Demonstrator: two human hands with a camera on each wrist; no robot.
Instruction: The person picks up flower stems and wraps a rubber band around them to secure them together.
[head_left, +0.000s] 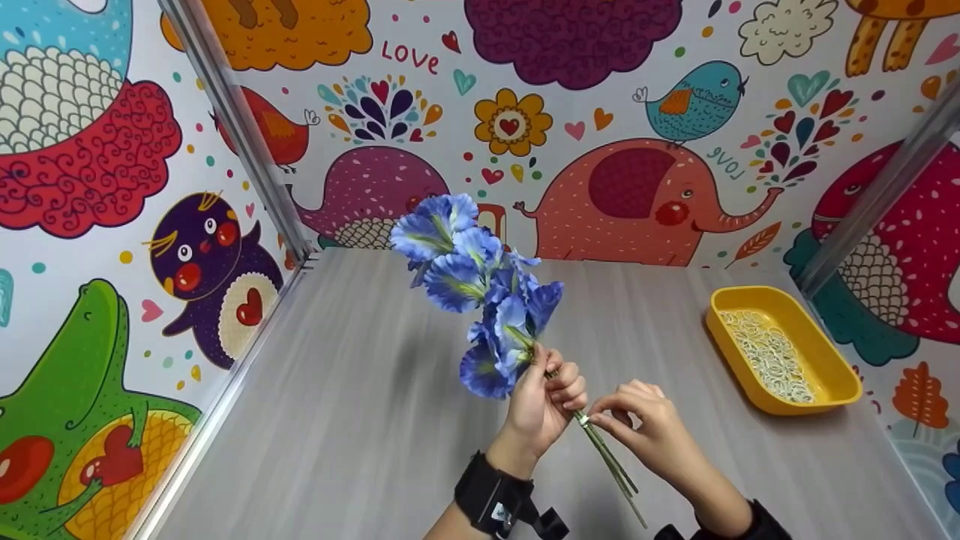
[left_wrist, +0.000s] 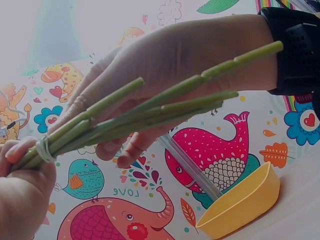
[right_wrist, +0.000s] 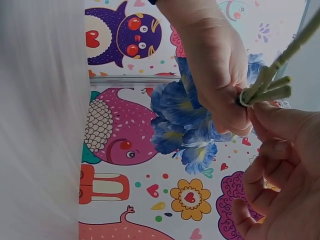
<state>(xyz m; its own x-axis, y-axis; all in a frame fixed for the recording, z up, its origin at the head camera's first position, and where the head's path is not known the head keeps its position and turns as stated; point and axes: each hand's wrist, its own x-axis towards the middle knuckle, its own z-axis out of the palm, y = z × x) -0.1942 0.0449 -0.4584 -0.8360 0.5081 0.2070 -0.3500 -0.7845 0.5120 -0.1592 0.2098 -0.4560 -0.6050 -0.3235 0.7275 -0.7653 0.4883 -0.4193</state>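
Note:
My left hand (head_left: 546,397) grips a bunch of blue artificial flowers (head_left: 480,281) by the green stems (left_wrist: 150,112), just below the blooms. The flower heads lean up and away to the left. A pale rubber band (left_wrist: 45,150) is wrapped around the stems right beside the left hand's grip. Below it the cut stem ends spread apart. My right hand (head_left: 652,424) has its thumb and forefinger pinched at the rubber band (right_wrist: 243,97); its other fingers are loosely curled in the right wrist view. Part of the band is hidden by fingers.
A yellow tray (head_left: 829,375) holding many pale rubber bands (head_left: 765,356) stands on the grey table (head_left: 337,420) at the right. Walls printed with cartoon animals (head_left: 630,202) enclose the back and sides, with metal strips (head_left: 232,120) at the corners.

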